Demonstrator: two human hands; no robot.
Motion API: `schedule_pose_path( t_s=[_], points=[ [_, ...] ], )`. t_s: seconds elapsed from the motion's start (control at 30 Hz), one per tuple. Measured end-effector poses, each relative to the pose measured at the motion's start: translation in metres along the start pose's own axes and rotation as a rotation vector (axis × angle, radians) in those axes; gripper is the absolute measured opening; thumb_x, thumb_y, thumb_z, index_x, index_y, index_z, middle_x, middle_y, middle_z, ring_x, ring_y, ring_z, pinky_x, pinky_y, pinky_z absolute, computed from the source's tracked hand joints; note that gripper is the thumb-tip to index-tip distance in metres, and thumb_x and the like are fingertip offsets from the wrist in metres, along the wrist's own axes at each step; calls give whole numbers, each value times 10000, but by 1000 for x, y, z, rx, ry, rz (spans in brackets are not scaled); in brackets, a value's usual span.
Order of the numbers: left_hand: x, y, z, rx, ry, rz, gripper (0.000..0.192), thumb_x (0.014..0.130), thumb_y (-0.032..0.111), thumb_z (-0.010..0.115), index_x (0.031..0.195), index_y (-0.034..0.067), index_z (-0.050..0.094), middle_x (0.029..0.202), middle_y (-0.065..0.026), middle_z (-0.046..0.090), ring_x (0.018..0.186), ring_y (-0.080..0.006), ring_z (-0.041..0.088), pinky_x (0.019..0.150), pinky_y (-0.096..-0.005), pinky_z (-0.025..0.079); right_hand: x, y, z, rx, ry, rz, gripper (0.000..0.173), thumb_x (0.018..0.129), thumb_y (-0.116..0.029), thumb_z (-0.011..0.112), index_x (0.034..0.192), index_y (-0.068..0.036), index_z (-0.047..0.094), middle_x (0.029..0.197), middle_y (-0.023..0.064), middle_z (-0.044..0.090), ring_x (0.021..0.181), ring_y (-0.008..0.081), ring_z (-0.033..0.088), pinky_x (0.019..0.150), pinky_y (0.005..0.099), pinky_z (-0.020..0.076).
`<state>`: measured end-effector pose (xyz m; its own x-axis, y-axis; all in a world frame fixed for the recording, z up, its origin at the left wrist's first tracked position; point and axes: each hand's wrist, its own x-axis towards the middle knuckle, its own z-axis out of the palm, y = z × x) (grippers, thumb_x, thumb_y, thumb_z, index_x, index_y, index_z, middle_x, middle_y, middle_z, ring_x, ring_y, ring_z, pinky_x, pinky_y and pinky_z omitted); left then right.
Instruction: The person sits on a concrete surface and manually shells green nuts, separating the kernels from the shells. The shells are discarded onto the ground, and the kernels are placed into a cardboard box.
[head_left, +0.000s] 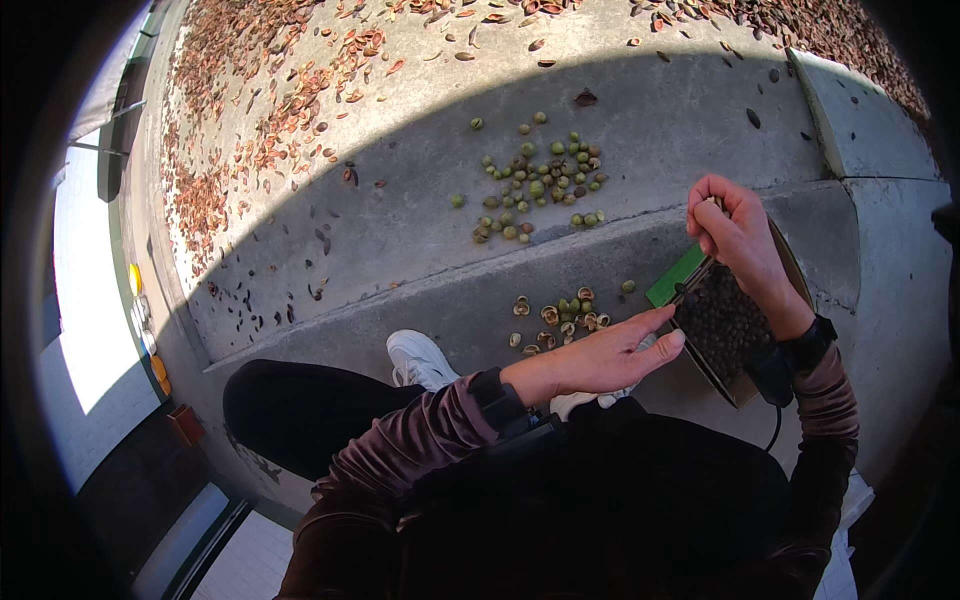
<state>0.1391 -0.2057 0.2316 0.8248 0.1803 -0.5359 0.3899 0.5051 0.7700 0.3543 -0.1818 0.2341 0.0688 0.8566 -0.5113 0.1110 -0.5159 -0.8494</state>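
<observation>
My left hand (619, 352) is stretched out flat, its fingertips at the near left rim of a cardboard box; its thumb stands apart and nothing shows in it. The box (712, 375) has a green flap (679, 274) and holds many small dark round seeds (720, 322). Over the box's far side, my right hand (724, 214) is curled, with a small pale piece showing at its fingers; what it is I cannot tell. One dark seed (679, 288) is near the rim by my left fingertips. Opened husks (550, 315) and green round fruits (574, 306) lie left of the box.
More green fruits (536, 189) are scattered on the upper concrete step (405, 202). Dried reddish husks (300, 105) cover the sunlit concrete beyond. A white shoe (420, 360) stands below the step. A concrete ledge (900, 240) runs along the right.
</observation>
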Motion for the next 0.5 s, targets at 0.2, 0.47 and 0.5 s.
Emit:
schedule_pose_path(
  t_s=[0.2, 0.47, 0.5],
  points=[
    [-19, -57, -137, 640, 598, -175, 268, 873, 263, 645, 929, 10, 709, 808, -133, 698, 741, -202, 662, 695, -344, 521, -12, 47, 55, -342, -503, -69, 158, 855, -168, 597, 922, -29, 630, 721, 69, 641, 620, 218, 617, 611, 321, 491],
    [-32, -150, -204, 601, 741, -366, 261, 837, 259, 657, 933, 24, 717, 823, -129, 716, 773, -220, 690, 727, -345, 537, 41, 79, 39, -861, -588, -97, 233, 776, -143, 650, 988, -47, 654, 830, 164, 682, 870, 373, 650, 792, 454, 517],
    [-30, -153, -202, 553, 736, -336, 266, 837, 259, 657, 940, 22, 717, 825, -128, 718, 775, -218, 691, 728, -345, 537, 62, 79, 32, -988, -526, -110, 214, 777, -127, 640, 972, -43, 651, 837, 167, 683, 872, 374, 649, 787, 460, 516]
  ],
)
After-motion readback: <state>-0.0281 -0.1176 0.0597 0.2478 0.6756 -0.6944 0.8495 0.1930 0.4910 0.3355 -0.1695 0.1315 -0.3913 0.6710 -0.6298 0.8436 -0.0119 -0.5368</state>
